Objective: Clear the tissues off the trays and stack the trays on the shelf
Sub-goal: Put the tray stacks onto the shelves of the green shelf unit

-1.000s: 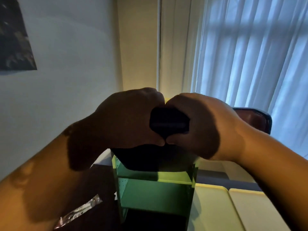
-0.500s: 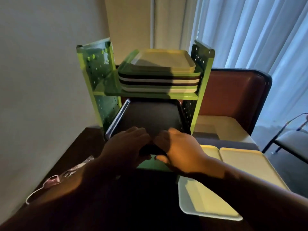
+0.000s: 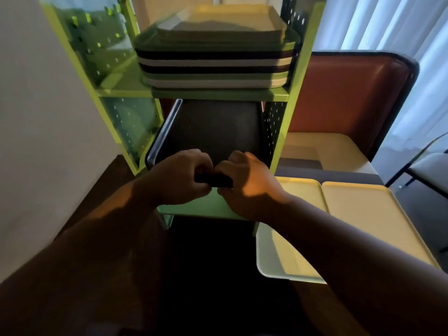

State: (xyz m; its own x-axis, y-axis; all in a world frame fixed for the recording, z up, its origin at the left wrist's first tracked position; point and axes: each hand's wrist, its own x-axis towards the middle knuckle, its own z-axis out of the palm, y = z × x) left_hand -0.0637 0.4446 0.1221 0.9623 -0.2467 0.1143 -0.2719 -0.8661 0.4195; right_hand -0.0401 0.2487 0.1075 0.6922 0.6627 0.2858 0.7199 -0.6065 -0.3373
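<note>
Black tray [image 3: 211, 132] lies on the lower level of a green shelf [image 3: 294, 93], its near edge gripped by both hands. Left hand [image 3: 180, 179] and right hand [image 3: 244, 183] sit side by side, fingers curled over the rim, thumbs beneath, forearms reaching in from the near side. A stack of trays [image 3: 213, 61] fills the upper level. Two pale trays [image 3: 358, 214] rest on the dark bench [image 3: 218, 275] to the right. The black tray's far end is hidden under the upper level.
</note>
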